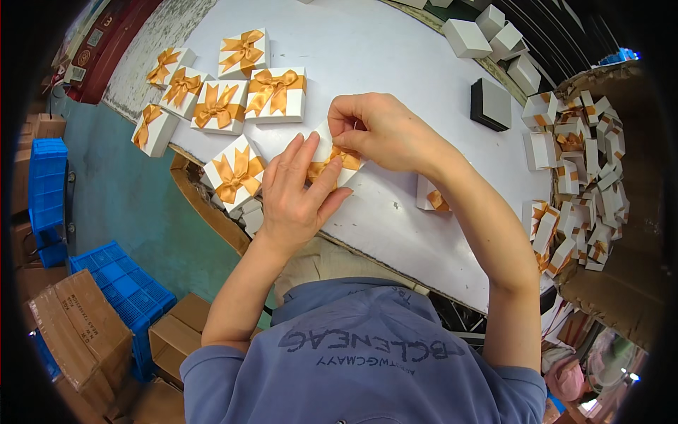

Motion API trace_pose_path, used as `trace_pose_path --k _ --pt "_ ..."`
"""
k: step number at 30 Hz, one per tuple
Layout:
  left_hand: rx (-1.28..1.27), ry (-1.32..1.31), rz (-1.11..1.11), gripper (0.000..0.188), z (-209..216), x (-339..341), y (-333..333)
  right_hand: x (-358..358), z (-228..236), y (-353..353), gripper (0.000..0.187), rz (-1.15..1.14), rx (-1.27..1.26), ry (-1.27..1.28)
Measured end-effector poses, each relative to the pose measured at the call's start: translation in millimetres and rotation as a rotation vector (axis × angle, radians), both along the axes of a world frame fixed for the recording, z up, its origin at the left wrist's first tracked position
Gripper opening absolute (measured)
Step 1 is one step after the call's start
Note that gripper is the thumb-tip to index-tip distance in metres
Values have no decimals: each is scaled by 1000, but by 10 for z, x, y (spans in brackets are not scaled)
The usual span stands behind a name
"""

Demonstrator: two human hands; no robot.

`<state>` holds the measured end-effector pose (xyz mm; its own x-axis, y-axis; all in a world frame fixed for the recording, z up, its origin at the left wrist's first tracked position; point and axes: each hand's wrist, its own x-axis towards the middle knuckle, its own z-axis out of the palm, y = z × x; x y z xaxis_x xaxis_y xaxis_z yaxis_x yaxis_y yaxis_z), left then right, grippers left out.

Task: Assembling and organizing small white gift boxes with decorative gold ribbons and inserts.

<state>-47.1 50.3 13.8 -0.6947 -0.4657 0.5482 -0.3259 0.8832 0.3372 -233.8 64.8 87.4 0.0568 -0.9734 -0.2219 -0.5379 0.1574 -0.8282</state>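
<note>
A small white gift box with a shiny gold-orange ribbon bow rests on the table before me, partly hidden by both hands. My left hand holds the box from its near left side, the fingers lying along it and the index finger pressing at the bow. From the right, my right hand pinches the ribbon of the bow between thumb and index finger. Just left of my left hand sits another white box with a finished gold bow, at the table's near edge.
Several bowed boxes stand at the far left. Under my right forearm is another ribboned box. A dark-sided grey-topped box stands at right, beside a large carton full of boxes. Plain white boxes lie far right. Blue crates are left.
</note>
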Motion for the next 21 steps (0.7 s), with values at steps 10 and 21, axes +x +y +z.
trace_pose_path --k 10,21 --pt "5 17 0 44 -9 -2 -2 -44 -67 -16 5 -12 44 -141" --pt "10 14 -1 44 -7 -3 2 -14 -50 -12 6 -26 66 -92"
